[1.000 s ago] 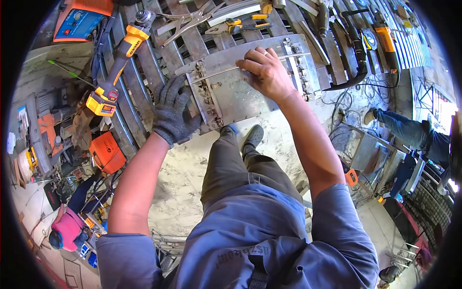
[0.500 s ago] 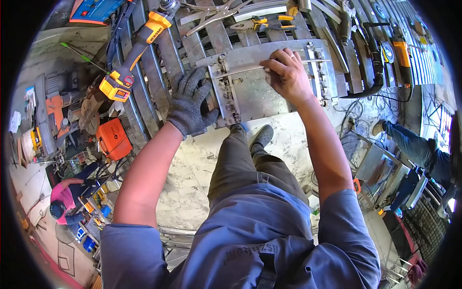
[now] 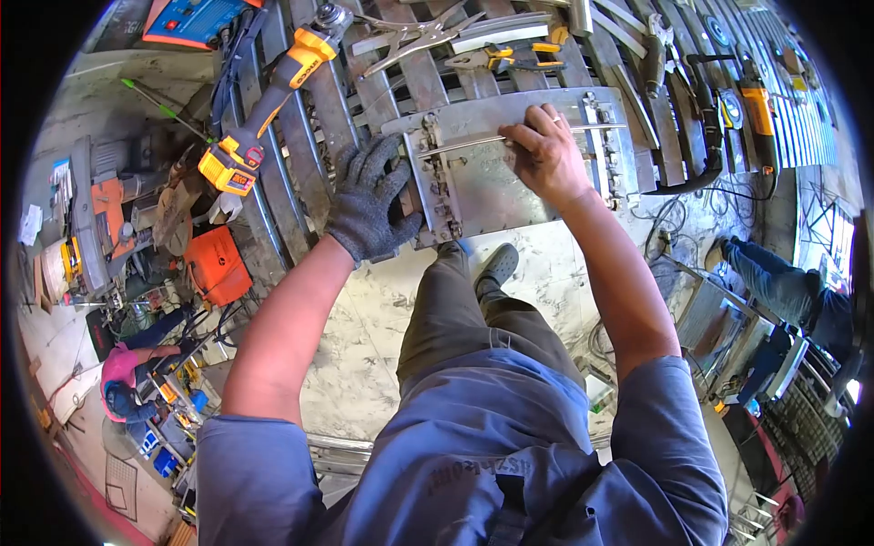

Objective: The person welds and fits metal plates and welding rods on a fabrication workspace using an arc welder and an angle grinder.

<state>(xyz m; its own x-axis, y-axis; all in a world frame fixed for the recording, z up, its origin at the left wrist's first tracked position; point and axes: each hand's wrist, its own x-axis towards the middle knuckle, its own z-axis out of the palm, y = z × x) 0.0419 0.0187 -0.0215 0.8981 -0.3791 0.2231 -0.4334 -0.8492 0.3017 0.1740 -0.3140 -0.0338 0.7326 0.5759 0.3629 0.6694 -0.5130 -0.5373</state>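
Head view: left hand [image 3: 371, 200] at edge of plate [image 3: 496, 187].

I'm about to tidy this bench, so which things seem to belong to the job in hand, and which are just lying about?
Apparently in the job:
metal plate
thin rod, pinched by the right hand
glove on the other hand

Apparently lying about:
grinder
yellow-handled pliers
metal clamp
orange box

A bare right hand [image 3: 551, 156] grips a thin, straight, silvery metal rod [image 3: 473, 143] over a flat grey metal plate [image 3: 496, 187]. The left hand [image 3: 371, 200], in a dark grey knit glove, spreads at the plate's left end. A yellow-and-black cordless grinder [image 3: 266, 107] lies farther left.
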